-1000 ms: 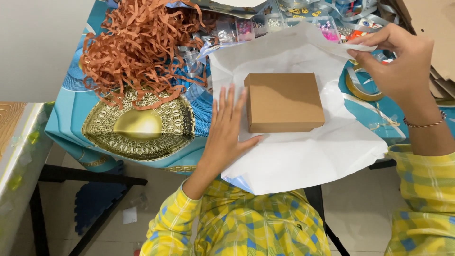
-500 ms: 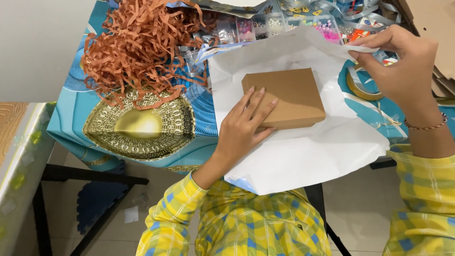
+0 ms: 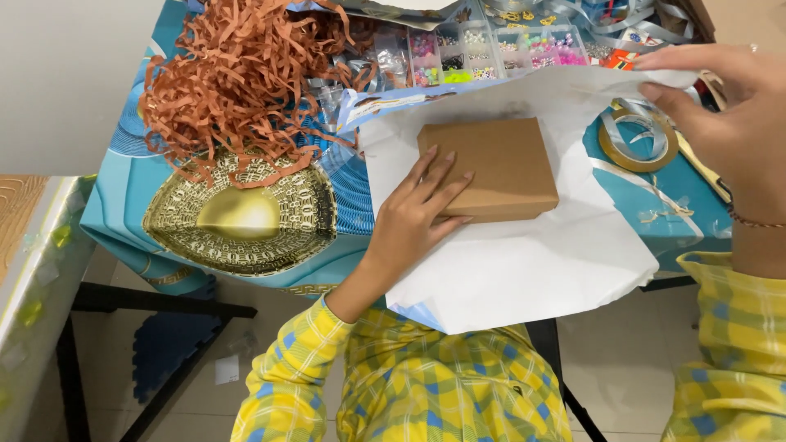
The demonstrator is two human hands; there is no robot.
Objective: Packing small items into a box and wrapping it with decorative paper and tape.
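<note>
Orange paper strips sat in a pile at the left. The left hand lay flat, fingers spread, on the brown box in the middle of the white paper. A bead tray stood behind. The right hand pinched the paper's far edge beside a tape roll.
</note>
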